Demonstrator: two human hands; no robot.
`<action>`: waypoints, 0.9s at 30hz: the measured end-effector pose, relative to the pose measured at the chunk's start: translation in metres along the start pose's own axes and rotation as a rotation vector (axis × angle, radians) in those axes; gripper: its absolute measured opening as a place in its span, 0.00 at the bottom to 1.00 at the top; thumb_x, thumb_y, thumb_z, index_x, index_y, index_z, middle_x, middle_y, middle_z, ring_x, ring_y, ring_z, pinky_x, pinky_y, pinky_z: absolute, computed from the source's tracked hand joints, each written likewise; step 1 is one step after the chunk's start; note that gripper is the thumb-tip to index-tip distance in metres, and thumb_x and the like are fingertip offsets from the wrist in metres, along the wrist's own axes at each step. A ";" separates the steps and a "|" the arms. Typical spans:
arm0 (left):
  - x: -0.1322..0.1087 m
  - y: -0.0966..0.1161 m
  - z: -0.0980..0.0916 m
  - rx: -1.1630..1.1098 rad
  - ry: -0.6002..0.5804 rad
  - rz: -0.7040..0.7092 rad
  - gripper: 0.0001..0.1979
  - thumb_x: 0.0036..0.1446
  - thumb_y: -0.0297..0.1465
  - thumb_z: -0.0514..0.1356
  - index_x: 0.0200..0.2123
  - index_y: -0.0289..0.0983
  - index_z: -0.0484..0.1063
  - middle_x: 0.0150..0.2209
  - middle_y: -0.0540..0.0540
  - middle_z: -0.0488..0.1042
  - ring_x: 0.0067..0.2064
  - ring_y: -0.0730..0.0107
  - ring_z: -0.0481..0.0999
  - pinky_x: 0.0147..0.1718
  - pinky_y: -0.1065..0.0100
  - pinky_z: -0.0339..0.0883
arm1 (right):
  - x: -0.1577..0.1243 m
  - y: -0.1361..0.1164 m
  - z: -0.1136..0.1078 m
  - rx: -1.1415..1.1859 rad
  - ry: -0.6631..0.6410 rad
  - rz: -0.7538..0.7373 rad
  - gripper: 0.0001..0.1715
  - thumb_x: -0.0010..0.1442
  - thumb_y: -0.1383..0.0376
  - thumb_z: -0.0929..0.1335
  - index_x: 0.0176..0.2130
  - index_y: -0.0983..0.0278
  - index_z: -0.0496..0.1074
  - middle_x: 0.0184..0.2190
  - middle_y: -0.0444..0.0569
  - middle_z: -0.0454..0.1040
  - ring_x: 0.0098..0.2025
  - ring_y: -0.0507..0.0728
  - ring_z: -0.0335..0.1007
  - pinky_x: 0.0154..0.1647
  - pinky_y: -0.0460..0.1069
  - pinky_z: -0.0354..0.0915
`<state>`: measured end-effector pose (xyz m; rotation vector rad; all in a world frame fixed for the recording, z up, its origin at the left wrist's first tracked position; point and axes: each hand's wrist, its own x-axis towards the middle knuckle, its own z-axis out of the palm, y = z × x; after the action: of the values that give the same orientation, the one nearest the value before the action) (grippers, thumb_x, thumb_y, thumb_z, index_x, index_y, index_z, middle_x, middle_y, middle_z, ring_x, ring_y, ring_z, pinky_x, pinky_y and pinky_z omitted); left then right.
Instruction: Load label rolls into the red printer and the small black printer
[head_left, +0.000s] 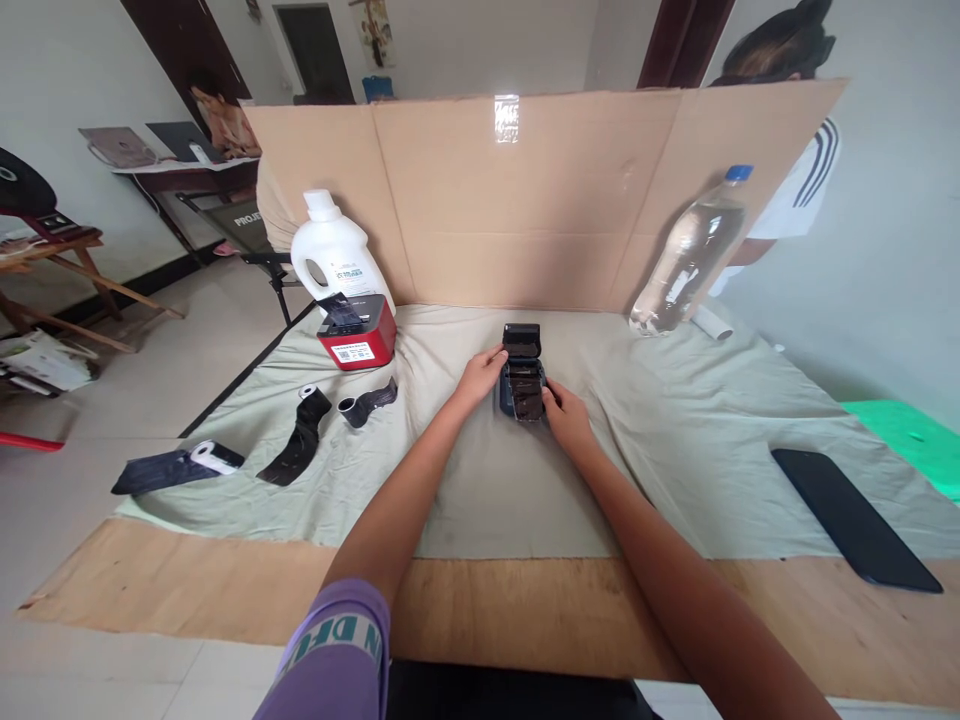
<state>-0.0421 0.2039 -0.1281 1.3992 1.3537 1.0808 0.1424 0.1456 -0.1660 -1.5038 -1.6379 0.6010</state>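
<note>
A small black printer (522,372) with its lid flipped up sits on the pale green cloth (660,440) in the middle of the table. My left hand (480,376) grips its left side, fingers curled against the casing. My right hand (568,417) holds the front right corner, fingers bent onto a dark roll inside the open bay. What sits in the bay is partly hidden by my fingers.
A red and black printer (357,334) and a white jug (330,252) stand at back left. Three dark paper rolls (304,440) lie unrolled on the left. A clear bottle (694,252) leans at back right, a black phone (855,516) lies right. A cardboard screen (525,190) stands behind; a person stands beyond it.
</note>
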 end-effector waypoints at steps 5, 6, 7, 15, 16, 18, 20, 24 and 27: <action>0.015 0.026 -0.009 0.742 -0.125 0.275 0.16 0.60 0.35 0.58 0.49 0.42 0.80 0.40 0.46 0.81 0.41 0.65 0.77 0.40 0.69 0.67 | 0.000 -0.001 0.000 -0.027 -0.005 0.012 0.26 0.67 0.59 0.60 0.59 0.65 0.72 0.51 0.56 0.78 0.53 0.64 0.75 0.55 0.58 0.67; 0.019 0.036 -0.008 0.887 -0.196 0.269 0.15 0.59 0.35 0.59 0.47 0.44 0.81 0.44 0.47 0.81 0.45 0.64 0.77 0.42 0.69 0.67 | 0.000 -0.001 0.000 -0.029 -0.002 0.009 0.26 0.67 0.59 0.60 0.59 0.65 0.72 0.52 0.56 0.78 0.53 0.65 0.75 0.55 0.58 0.67; 0.024 0.045 -0.006 1.006 -0.265 0.254 0.15 0.57 0.35 0.61 0.46 0.45 0.81 0.46 0.48 0.80 0.48 0.62 0.77 0.43 0.68 0.67 | 0.000 0.000 0.000 -0.025 0.001 0.004 0.26 0.67 0.60 0.60 0.59 0.65 0.72 0.52 0.56 0.78 0.53 0.65 0.75 0.55 0.58 0.67; 0.044 0.081 0.024 1.260 -0.496 0.125 0.15 0.38 0.28 0.70 0.35 0.40 0.83 0.41 0.41 0.81 0.42 0.55 0.78 0.39 0.64 0.68 | 0.000 0.004 0.001 -0.013 0.000 -0.012 0.25 0.68 0.60 0.60 0.59 0.63 0.72 0.52 0.55 0.78 0.53 0.64 0.75 0.55 0.57 0.67; 0.043 0.081 0.020 1.256 -0.500 0.141 0.16 0.39 0.29 0.69 0.36 0.40 0.83 0.41 0.42 0.81 0.42 0.56 0.78 0.39 0.65 0.68 | 0.000 0.004 0.001 -0.019 -0.002 -0.014 0.25 0.68 0.60 0.60 0.59 0.64 0.72 0.53 0.55 0.78 0.54 0.64 0.75 0.55 0.57 0.67; 0.040 0.080 0.007 1.170 -0.483 0.205 0.17 0.41 0.31 0.68 0.39 0.40 0.82 0.40 0.45 0.81 0.42 0.59 0.77 0.38 0.67 0.67 | 0.000 0.003 0.001 -0.026 -0.004 -0.009 0.26 0.68 0.60 0.60 0.60 0.65 0.71 0.52 0.56 0.78 0.53 0.65 0.75 0.55 0.58 0.67; 0.033 0.077 -0.012 0.954 -0.427 0.302 0.17 0.43 0.34 0.66 0.39 0.38 0.81 0.39 0.46 0.80 0.41 0.62 0.76 0.38 0.68 0.67 | 0.000 0.002 0.000 -0.023 -0.005 -0.004 0.26 0.68 0.60 0.60 0.60 0.65 0.71 0.52 0.57 0.78 0.53 0.65 0.75 0.56 0.58 0.66; 0.004 0.061 -0.055 0.365 -0.284 0.311 0.16 0.47 0.37 0.64 0.38 0.34 0.77 0.39 0.45 0.77 0.41 0.65 0.75 0.41 0.68 0.68 | 0.000 0.003 0.001 -0.034 0.003 -0.007 0.27 0.68 0.58 0.60 0.60 0.66 0.71 0.53 0.58 0.77 0.55 0.66 0.73 0.57 0.59 0.65; -0.029 0.040 -0.081 0.011 -0.159 0.126 0.16 0.50 0.37 0.61 0.40 0.34 0.73 0.36 0.46 0.75 0.36 0.69 0.74 0.37 0.69 0.69 | 0.000 0.004 0.001 -0.045 0.006 0.008 0.29 0.68 0.57 0.60 0.60 0.68 0.71 0.53 0.60 0.77 0.53 0.66 0.75 0.58 0.60 0.65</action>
<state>-0.1123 0.1763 -0.0705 1.5614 1.1718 1.0206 0.1441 0.1469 -0.1696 -1.5437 -1.6520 0.5671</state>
